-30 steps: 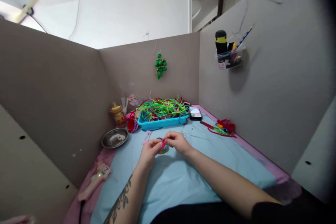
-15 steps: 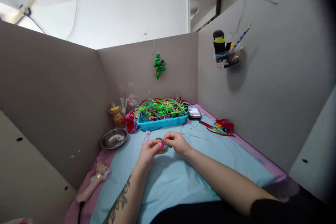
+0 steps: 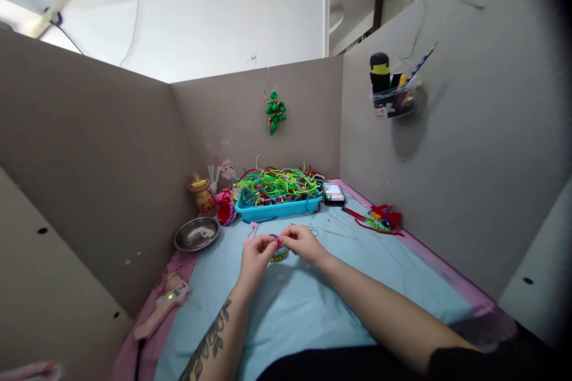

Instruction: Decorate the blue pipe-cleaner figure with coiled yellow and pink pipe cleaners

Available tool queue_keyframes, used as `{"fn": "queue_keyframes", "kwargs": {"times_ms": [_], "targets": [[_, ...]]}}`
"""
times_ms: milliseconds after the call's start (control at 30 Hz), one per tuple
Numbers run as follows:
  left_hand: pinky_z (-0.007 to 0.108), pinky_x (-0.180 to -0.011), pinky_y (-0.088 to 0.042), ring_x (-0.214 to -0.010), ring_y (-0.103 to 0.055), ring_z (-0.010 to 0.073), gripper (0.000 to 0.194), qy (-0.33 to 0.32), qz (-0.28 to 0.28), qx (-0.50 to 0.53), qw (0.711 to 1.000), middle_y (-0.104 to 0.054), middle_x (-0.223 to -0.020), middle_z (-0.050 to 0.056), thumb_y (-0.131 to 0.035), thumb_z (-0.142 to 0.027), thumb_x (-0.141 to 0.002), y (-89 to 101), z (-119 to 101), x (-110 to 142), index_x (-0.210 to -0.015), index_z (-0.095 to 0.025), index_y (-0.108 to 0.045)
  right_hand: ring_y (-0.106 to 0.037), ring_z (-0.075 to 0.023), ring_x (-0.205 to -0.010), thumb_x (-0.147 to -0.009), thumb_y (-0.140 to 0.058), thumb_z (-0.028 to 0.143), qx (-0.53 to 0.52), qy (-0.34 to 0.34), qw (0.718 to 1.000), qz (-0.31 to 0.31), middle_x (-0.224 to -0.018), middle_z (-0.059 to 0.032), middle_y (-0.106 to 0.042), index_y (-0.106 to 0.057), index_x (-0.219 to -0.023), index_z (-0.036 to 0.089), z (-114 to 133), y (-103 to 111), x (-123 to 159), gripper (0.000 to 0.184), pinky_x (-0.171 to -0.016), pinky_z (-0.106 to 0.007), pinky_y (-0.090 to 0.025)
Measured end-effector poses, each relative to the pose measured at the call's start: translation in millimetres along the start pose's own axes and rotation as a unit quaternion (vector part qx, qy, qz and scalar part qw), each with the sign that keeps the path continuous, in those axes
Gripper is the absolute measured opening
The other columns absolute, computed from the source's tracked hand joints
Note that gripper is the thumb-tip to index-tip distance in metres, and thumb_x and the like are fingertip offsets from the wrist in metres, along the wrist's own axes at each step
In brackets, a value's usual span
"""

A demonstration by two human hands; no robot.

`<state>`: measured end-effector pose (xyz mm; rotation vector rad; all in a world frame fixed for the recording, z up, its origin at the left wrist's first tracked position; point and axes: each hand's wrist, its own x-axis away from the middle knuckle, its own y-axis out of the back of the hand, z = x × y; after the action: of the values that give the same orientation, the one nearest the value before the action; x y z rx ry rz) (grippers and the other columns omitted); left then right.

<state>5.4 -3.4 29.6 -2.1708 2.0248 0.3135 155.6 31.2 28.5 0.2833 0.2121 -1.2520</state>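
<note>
Head view. Compared with half a second ago, less pink yarn [image 3: 279, 243] shows between the fingertips; the whole frame has shifted slightly, so the camera likely moved. Hands stay near lower centre. Reads as close fingertip work on one spot, a small adjustment only.

Left hand [image 3: 255, 253]: narrow pinch on the multicoloured piece [image 3: 280, 256], just below frame centre, above the tabletop [image 3: 322, 303]. Right hand [image 3: 304, 244]: narrow pinch at the pink yarn; exact grip hidden by fingers.

Counts: hands, two. Piece in hand, one. Blue tray [image 3: 279, 213], one, centre; its strands too tangled to count. Metal bowl [image 3: 185, 242], one, left of centre; white bits inside too small to count. Glue gun [image 3: 158, 312], one, lower left. Red bundle [image 3: 386, 217], one, right. Green ornament [image 3: 276, 113], one, hanging upper centre.
</note>
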Motion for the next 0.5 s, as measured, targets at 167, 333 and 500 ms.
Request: {"fn": "queue_keyframes", "kwargs": {"times_ms": [167,333,500], "targets": [[0.022,-0.053,-0.042,-0.053,-0.055,0.0114,0.024,0.012,-0.005,0.005,1.0,-0.064,-0.058,0.002,-0.073,-0.033,-0.061,-4.1,-1.9,1.0,-0.067,-0.011,-0.066,-0.05,-0.0125,-0.061,-0.07,-0.059,0.023,0.079,0.067,0.993,-0.057,-0.061,-0.0002,-0.056,-0.059,-0.06,0.015,-1.5,-3.0,0.2,0.013,-0.058,-0.023,-0.038],[0.022,-0.052,-0.042,-0.051,-0.054,0.0112,0.026,0.02,-0.006,0.011,1.0,-0.062,-0.055,0.002,-0.073,-0.035,-0.061,-6.6,-3.4,0.7,-0.067,-0.011,-0.066,-0.049,-0.0125,-0.061,-0.071,-0.057,0.021,0.101,0.089,0.988,-0.081,-0.06,0.0003,-0.055,-0.057,-0.058,0.016,-3.3,-5.1,-0.1,0.014,-0.056,-0.023,-0.037],[0.021,-0.052,-0.041,-0.052,-0.055,0.0112,0.029,0.024,-0.008,0.026,0.999,-0.063,-0.057,0.002,-0.074,-0.037,-0.06,-5.1,-0.9,-1.7,-0.068,-0.011,-0.065,-0.042,-0.0089,-0.046,-0.071,-0.059,0.03,0.028,0.019,0.999,-0.039,-0.05,0.0036,-0.049,-0.057,-0.061,0.016,-2.4,-4.0,-1.1,0.017,-0.045,-0.021,-0.033]]}}
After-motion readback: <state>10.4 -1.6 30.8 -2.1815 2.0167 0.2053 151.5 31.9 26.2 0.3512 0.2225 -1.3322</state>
